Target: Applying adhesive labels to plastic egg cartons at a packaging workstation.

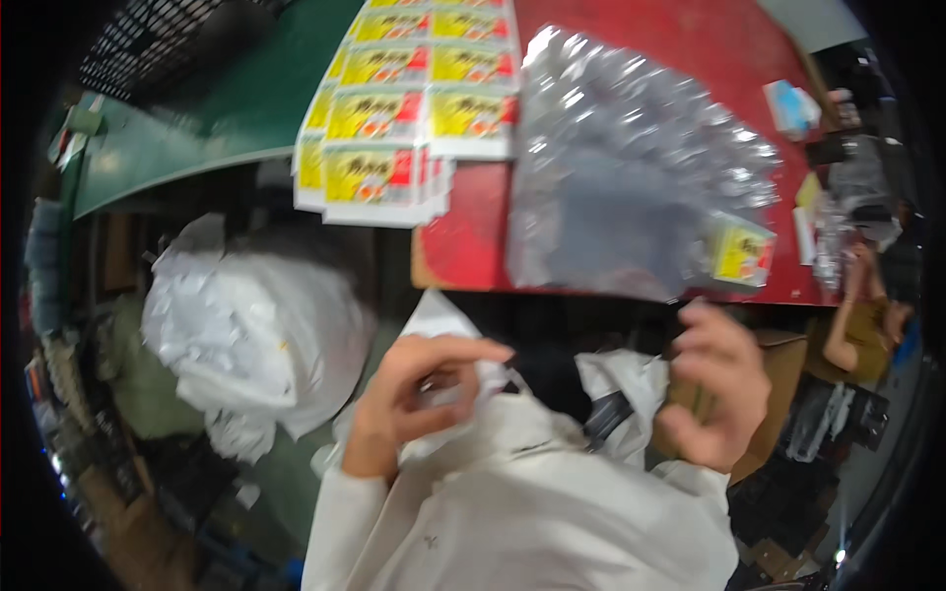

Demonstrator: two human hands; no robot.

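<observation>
My left hand (419, 394) is loosely curled above my lap, thumb and forefinger apart, with nothing visible between them. A white pointed sheet or bag edge (439, 315) shows just behind it; contact is unclear. My right hand (717, 384), smeared by motion, has its fingers spread near the table's front edge. Beyond it lies a stack of clear plastic bags (621, 227), fanned out on the red table (463, 222). One yellow-and-red label (744, 254) sits at the stack's near right corner. Sheets of matching labels (372, 177) lie to the left, overhanging the table.
A large white plastic sack (246, 325) stands at the left below a green table (227, 118). A black basket (163, 44) is at the far left. To the right are a cardboard box (774, 394), a blue-and-white packet (790, 106) and another person (862, 330).
</observation>
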